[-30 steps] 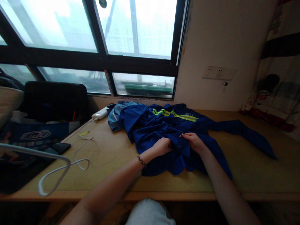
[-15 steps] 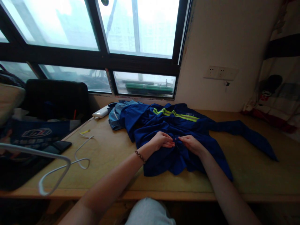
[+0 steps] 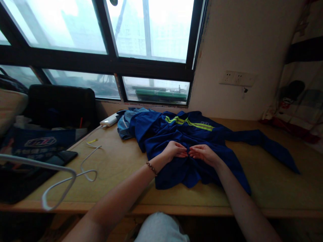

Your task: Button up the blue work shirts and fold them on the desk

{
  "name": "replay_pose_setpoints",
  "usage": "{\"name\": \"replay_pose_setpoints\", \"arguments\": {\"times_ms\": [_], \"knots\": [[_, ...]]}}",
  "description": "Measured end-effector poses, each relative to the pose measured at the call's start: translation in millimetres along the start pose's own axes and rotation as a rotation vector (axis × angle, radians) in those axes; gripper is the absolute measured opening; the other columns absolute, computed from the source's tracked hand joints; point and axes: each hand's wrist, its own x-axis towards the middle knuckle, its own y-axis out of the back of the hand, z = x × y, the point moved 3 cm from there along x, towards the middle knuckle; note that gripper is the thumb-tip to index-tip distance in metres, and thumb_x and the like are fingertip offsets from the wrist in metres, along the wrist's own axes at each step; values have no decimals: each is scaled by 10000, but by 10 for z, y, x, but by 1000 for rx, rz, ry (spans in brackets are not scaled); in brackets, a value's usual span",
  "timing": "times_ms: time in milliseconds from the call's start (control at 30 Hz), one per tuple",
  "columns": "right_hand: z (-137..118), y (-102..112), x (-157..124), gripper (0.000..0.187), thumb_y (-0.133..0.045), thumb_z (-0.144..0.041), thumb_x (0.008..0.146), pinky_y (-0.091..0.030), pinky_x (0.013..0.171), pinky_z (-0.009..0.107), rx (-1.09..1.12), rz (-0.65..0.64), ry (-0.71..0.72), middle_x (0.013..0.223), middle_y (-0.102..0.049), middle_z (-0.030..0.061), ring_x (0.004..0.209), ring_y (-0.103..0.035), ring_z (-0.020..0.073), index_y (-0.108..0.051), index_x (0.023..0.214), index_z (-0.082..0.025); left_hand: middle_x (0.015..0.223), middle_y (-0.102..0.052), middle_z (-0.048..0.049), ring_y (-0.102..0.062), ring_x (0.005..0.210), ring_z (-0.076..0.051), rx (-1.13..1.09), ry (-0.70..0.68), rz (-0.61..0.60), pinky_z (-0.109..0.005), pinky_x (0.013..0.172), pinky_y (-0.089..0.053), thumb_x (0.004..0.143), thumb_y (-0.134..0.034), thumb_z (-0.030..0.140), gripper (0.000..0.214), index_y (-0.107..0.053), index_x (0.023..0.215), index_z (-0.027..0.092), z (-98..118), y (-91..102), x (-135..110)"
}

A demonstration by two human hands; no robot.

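A dark blue work jacket (image 3: 161, 134) with yellow-green reflective stripes lies spread on the table, one sleeve stretched out to the right. At its front middle my left hand (image 3: 176, 150) pinches the cloth, fingers pressed together. My right hand (image 3: 203, 154) grips the cloth just beside it, thumb and fingers closed. The fingertips of both hands nearly meet at the jacket's front opening. Any button or zip between them is too small to make out.
The wooden table (image 3: 111, 168) carries a light blue garment (image 3: 123, 126), a white power bank (image 3: 109, 121) and a loose white cable (image 3: 87, 159) on the left. A black phone (image 3: 66, 157) lies near a dark chair (image 3: 60, 104). Behind are a window and wall sockets (image 3: 238, 78).
My right hand has shifted slightly left, and its fingers have curled in closer to my left hand's fingertips. The jacket lies almost the same.
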Motion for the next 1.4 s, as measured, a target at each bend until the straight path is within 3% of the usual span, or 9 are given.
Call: {"name": "replay_pose_setpoints", "arguments": {"times_ms": [133, 267, 433, 567, 900, 1133, 1400], "knots": [[33, -20, 65, 256, -646, -354, 649, -376, 429, 198, -242, 112, 108, 556, -610, 13, 451, -532, 99, -588, 767, -134, 636, -648, -107, -636, 601, -172, -14, -1, -30, -246, 573, -529, 645, -689, 264, 224, -595, 675, 63, 2, -56, -16], [15, -84, 78, 198, -647, -303, 634, -318, 416, 193, -516, 206, 280, 466, -519, -46, 414, -456, 80, -546, 714, -152, 586, -624, -93, -632, 561, -178, -40, -10, -11, -245, 525, -525, 653, -664, 382, 326, -569, 718, 77, -10, -83, -6], [-9, -160, 37, 160, -614, -271, 664, -307, 455, 197, -679, 221, 406, 492, -486, -62, 452, -428, 78, -535, 757, -167, 527, -589, -49, -614, 509, -157, -51, -2, 44, -239, 514, -519, 621, -701, 202, 209, -534, 683, 93, -62, -55, 26], [-17, -176, 25, 184, -609, -282, 674, -312, 470, 201, -684, 211, 416, 512, -485, -59, 470, -429, 83, -533, 795, -167, 511, -560, -20, -590, 471, -133, -133, -4, 97, -261, 529, -522, 652, -645, 114, 156, -489, 651, 113, -99, -26, 56], [2, -138, 60, 295, -625, -302, 667, -309, 455, 197, -501, 195, 355, 494, -447, -74, 446, -414, 76, -527, 908, -163, 578, -525, -1, -582, 523, -117, -273, -51, 130, -294, 622, -522, 577, -599, -51, 242, -463, 679, 120, -138, -18, 62], [5, -150, 78, 469, -650, -325, 644, -308, 454, 195, -454, 123, 311, 477, -441, -84, 435, -403, 69, -519, 1060, -152, 602, -514, 9, -562, 559, -107, -288, -87, 142, -242, 558, -488, 584, -544, -48, 305, -437, 783, 156, -142, -2, 78], [15, -155, 96, 537, -667, -336, 613, -290, 454, 202, -421, 91, 265, 487, -435, -75, 442, -381, 59, -560, 1102, -142, 681, -523, -6, -559, 583, -108, -265, -35, 217, -226, 548, -468, 581, -523, -44, 385, -411, 878, 173, -168, 2, 85]]}}
